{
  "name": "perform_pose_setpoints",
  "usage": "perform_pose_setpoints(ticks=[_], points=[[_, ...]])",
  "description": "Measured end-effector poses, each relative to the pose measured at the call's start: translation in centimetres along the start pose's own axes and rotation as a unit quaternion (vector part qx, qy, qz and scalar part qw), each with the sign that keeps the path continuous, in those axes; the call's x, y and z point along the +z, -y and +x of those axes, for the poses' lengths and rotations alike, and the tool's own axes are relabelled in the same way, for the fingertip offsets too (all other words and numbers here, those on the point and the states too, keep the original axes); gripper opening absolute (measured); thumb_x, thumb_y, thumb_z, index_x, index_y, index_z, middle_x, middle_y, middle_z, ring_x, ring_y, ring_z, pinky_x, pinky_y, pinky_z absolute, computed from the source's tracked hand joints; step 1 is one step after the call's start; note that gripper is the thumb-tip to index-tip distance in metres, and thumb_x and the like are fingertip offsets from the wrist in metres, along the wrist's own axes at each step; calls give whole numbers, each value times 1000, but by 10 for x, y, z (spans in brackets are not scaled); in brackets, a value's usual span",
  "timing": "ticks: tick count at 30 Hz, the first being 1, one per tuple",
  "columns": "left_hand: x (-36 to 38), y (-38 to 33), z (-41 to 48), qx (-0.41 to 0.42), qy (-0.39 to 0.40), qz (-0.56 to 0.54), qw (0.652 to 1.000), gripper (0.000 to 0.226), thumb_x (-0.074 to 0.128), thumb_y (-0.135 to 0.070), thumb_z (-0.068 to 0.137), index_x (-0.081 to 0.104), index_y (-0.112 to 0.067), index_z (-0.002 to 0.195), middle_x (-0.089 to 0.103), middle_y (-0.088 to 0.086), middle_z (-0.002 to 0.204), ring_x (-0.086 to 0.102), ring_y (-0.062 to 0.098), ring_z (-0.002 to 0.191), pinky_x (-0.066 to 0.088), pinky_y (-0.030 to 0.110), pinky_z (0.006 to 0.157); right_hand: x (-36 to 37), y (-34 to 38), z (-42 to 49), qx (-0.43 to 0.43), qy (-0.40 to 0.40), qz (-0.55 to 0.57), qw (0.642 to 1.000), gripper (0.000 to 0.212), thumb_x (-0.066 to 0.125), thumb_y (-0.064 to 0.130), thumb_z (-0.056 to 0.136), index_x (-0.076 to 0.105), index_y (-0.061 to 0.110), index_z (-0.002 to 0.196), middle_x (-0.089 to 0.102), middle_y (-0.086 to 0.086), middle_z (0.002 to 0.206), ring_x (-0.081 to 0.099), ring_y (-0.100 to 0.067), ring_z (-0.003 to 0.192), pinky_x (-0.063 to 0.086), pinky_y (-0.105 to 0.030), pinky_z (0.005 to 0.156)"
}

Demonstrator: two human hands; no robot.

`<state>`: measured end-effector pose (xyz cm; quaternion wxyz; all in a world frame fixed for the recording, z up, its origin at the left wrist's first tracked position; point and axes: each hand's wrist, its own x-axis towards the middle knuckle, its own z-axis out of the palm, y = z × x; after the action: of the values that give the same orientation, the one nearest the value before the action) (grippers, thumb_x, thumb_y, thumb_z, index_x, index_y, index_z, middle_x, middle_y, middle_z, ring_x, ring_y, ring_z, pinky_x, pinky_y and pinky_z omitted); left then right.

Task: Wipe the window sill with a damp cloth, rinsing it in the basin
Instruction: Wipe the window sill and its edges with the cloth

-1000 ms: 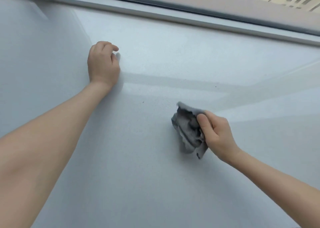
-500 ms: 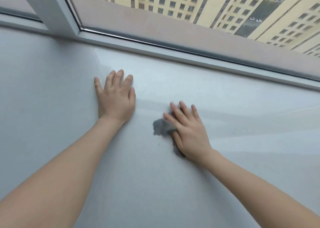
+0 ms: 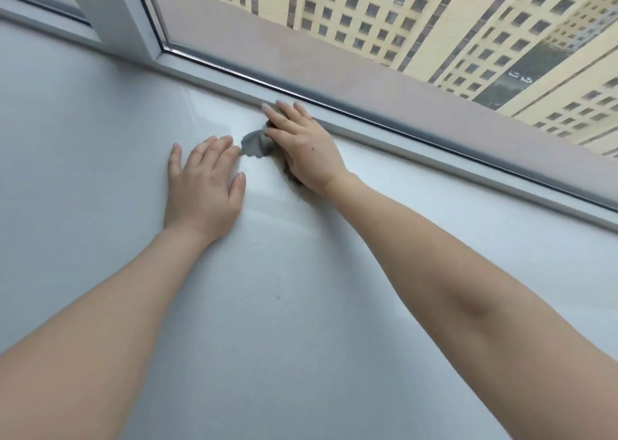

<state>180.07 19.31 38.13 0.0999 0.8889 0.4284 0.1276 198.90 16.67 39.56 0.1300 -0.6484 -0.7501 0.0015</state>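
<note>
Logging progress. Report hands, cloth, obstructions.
Left hand flat on sill, open. Right hand flat, pressing grey cloth down by window frame. Left fingertips crowd cloth.

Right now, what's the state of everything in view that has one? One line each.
window sill: glossy patch near the hands, one dark speck nearer the camera.
left hand: flat, palm down on the window sill, holds nothing.
right hand: fingers straight, pressing the cloth down beside the window frame.
cloth: bunched, mostly under the right hand.
window: looks closed.
</note>
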Motion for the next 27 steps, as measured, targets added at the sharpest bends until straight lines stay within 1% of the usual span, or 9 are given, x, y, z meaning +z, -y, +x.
perform_pose_setpoints(ticks=[2,4,9,13,15,17,20,24,27], points=[[-1,0,-1,-4,3,1,1000,49,31,-35,86,50,-13,124,46,5,140,37,24,132,11,53,111,-2,-11,-16,19,33,-8,999,36,43,13,92,59,4,123,48,-14,139,43,-33,131,26,-44,111],[-1,-1,0,-9,8,2,1000,47,32,-34,86,49,-13,124,44,4,142,34,23,134,10,52,112,-15,-26,-63,52,82,-13,995,48,29,30,97,42,9,139,32,-8,151,25,-24,141,14,-36,117],[2,-1,0,-13,10,16,1000,47,31,-34,87,46,-13,127,41,4,143,31,22,135,8,52,112,-64,-93,-205,231,69,-36,970,55,17,33,95,31,12,144,25,-4,154,20,-20,143,8,-28,117],[2,-4,-1,-18,18,20,999,48,29,-33,87,45,-13,127,40,4,143,29,23,136,8,52,112,-49,-50,-186,440,1,-23,897,65,11,32,87,24,7,146,15,-5,157,5,-23,145,2,-35,118],[1,-2,0,-22,16,5,1000,49,30,-32,85,46,-13,126,40,3,144,28,22,136,6,50,113,-22,-4,-133,394,2,-1,919,64,12,32,89,24,6,146,14,-7,157,4,-25,145,-1,-35,118],[-1,1,1,-31,20,-30,999,51,31,-31,81,48,-14,127,40,1,144,28,20,136,4,45,113,-3,31,-83,275,23,26,961,53,22,31,98,27,9,146,16,-4,157,4,-23,145,-1,-35,118],[-7,5,1,-46,24,-97,994,58,32,-22,73,52,-16,127,42,-1,143,30,17,136,3,38,113,0,32,-51,168,61,45,983,46,29,27,101,31,16,146,17,0,157,4,-21,145,0,-35,117],[-16,0,8,-101,71,-174,977,61,31,-21,68,57,-15,123,43,0,143,29,15,136,3,34,112,-4,62,-108,5,83,118,990,45,33,29,97,45,18,138,36,1,149,17,-28,143,8,-39,116],[-27,-9,0,-173,84,-363,912,39,38,-7,83,62,-9,114,45,4,141,27,12,137,13,22,111,-15,135,-201,-110,140,145,973,43,38,29,95,48,22,136,40,7,147,20,-24,143,14,-42,116]])
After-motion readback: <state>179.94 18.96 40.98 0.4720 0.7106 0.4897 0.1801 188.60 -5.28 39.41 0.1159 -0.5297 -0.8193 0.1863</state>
